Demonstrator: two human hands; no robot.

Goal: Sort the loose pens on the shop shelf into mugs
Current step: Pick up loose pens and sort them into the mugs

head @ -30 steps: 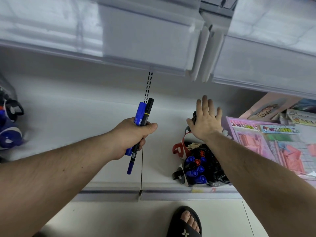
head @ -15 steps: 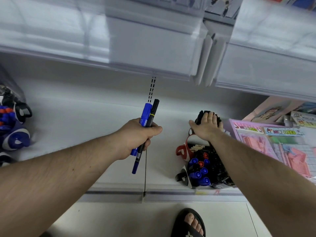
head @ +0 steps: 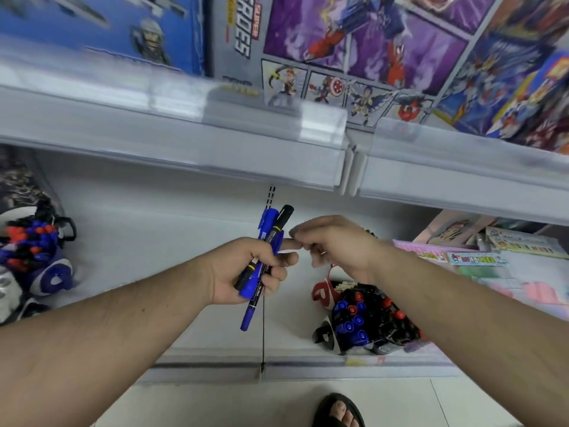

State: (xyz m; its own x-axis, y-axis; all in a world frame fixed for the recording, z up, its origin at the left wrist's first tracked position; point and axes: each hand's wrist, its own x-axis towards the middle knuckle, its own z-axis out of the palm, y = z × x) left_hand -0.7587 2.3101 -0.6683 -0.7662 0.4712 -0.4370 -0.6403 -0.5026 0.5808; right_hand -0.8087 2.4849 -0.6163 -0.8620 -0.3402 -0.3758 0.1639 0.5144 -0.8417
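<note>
My left hand [head: 246, 269] grips a blue marker [head: 257, 291] and a black marker [head: 281, 218] together, held upright over the white shelf [head: 154, 241]. My right hand [head: 335, 245] hovers just right of them, fingers bent, fingertips beside the black marker and my left thumb, with nothing seen in it. Below my right wrist stand a black-and-white mug [head: 326, 337] packed with blue, red and black pens [head: 363, 322] and a red-handled mug [head: 321, 295].
At the far left more mugs [head: 52, 278] hold red, blue and black pens. Pink stationery packs [head: 480, 263] lie to the right. An upper shelf edge [head: 215, 143] overhangs, with toy boxes [head: 369, 47] on it. My sandalled foot [head: 338, 411] is on the floor.
My right hand left the black pens at the back right and swung left to the markers in my left hand. The view tilted up, showing the toy boxes.
</note>
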